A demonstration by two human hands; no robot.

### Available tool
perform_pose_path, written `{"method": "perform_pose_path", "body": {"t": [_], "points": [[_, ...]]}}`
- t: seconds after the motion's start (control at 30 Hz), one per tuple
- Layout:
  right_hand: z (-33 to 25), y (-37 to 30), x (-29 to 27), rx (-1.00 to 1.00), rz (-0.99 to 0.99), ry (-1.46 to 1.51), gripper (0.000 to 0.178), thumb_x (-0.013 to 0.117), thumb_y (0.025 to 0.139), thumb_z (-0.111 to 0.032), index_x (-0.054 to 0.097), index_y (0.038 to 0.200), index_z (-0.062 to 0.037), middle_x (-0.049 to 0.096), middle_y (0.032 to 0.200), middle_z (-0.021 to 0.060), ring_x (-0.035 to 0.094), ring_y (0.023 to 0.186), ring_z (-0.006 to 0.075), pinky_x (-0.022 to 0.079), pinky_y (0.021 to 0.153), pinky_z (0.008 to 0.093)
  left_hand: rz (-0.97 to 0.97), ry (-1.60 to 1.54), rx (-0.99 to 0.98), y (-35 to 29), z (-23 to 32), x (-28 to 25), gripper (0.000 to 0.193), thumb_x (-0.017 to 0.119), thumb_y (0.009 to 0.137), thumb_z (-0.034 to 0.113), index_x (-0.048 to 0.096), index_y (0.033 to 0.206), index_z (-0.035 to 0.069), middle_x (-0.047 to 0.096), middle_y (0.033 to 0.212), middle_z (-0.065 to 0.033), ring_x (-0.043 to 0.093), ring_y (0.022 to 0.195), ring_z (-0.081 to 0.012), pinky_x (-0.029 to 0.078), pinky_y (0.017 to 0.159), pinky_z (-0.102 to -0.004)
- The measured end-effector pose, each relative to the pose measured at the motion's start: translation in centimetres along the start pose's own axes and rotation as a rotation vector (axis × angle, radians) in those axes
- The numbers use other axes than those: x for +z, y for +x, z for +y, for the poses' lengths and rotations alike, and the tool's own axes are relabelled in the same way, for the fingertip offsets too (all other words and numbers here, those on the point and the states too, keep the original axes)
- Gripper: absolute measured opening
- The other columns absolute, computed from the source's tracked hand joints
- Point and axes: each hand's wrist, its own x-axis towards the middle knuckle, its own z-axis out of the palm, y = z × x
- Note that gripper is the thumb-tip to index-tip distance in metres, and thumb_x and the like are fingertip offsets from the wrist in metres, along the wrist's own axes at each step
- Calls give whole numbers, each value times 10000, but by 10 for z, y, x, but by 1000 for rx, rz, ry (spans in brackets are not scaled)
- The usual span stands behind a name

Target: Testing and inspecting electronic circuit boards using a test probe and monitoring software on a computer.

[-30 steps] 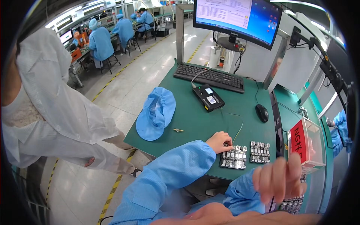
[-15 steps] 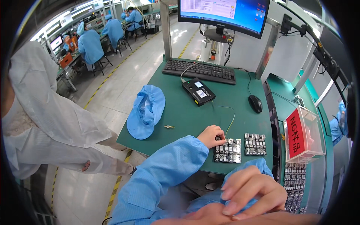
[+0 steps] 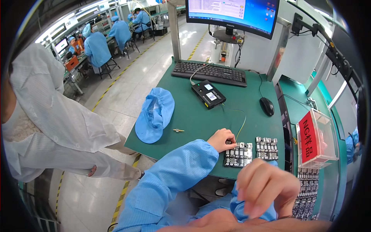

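My left hand (image 3: 222, 140), in a blue sleeve, reaches over the green table. Its fingers are closed at the upper left corner of a block of small silver-and-black metal parts (image 3: 238, 155); what they pinch is mostly hidden. A thin yellow-green cable (image 3: 243, 123) runs from a black box with a small lit screen (image 3: 208, 94) toward those fingers. A second block of similar parts (image 3: 267, 148) sits just to the right. My right hand (image 3: 267, 186) is raised close to the camera, slightly blurred, fingers curled down together with nothing visible in them.
A blue cap (image 3: 155, 115) and a small brass-coloured connector (image 3: 178, 130) lie on the left of the table. Keyboard (image 3: 208, 74), mouse (image 3: 266, 106) and monitor (image 3: 232, 13) are farther back. A clear box with a red label (image 3: 317, 139) stands right. Someone in white (image 3: 58, 116) is at left.
My right hand has moved slightly up and right, and its fingers have curled in more. My left hand keeps its place at the block. The whole view has shifted a little.
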Motion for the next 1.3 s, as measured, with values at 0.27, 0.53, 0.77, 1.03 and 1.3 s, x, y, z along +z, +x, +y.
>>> {"method": "perform_pose_path", "body": {"t": [0.27, 0.53, 0.77, 1.03, 1.3], "points": [[-4, 9, 10, -77, -42, 74, 372, 601, 889, -342, 695, 832, 13, 629, 887, 111, 544, 810, 211, 430, 686, 305, -3, 18, -6, 0, -1, 1, 179, 697, 755, 242, 615, 737, 83, 593, 809, -44, 543, 813, -218, 433, 756, -340], [15, 13, -40, -249, 302, 176, 140, 546, 859, -132, 537, 732, -74, 519, 695, 63, 513, 641, 166, 415, 579, 279, 13, 25, 85, 1, -9, 3, 188, 699, 730, 238, 648, 785, 66, 612, 844, -91, 563, 857, -274, 435, 777, -363], [45, -77, -126, 307, 907, -1146, 220, 612, 858, -173, 584, 697, -25, 579, 662, 27, 567, 692, 132, 437, 653, 277, 53, -31, 61, 5, -7, 5, 222, 755, 674, 189, 594, 668, 36, 563, 706, -85, 541, 706, -265, 424, 648, -360], [34, -267, -96, 467, 1265, -1898, 120, 564, 840, -122, 620, 906, -40, 583, 844, 117, 555, 855, 302, 455, 761, 381, 59, -70, 18, 2, -11, 6, 179, 721, 705, 90, 560, 696, 12, 529, 729, -73, 509, 708, -214, 417, 639, -315], [55, -293, -91, 992, 1411, -1704, 255, 448, 888, -199, 522, 1097, -72, 644, 849, 195, 620, 729, 405, 491, 667, 498, 68, -47, 2, 2, -19, 9, 187, 716, 704, 84, 545, 689, 12, 517, 721, -63, 493, 693, -197, 413, 626, -303]]}}
